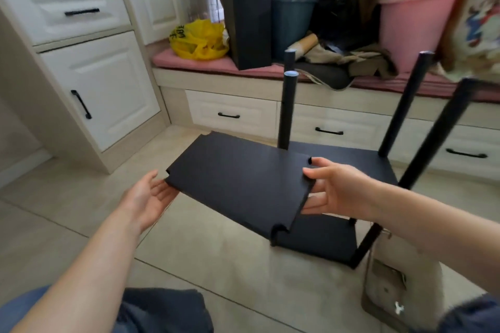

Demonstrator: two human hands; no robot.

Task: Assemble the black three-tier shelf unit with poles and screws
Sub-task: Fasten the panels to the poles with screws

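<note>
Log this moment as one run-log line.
shelf board: held, tilted | left hand: touches left edge | right hand: pinches right edge | poles: standing on base board

Head cam, wide-angle, fwd/down, close over left hand (151,197) & right hand (335,189).

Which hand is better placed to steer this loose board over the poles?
Right. The right hand grips the loose board at the edge nearest the poles; the left hand only props the far edge.
</note>
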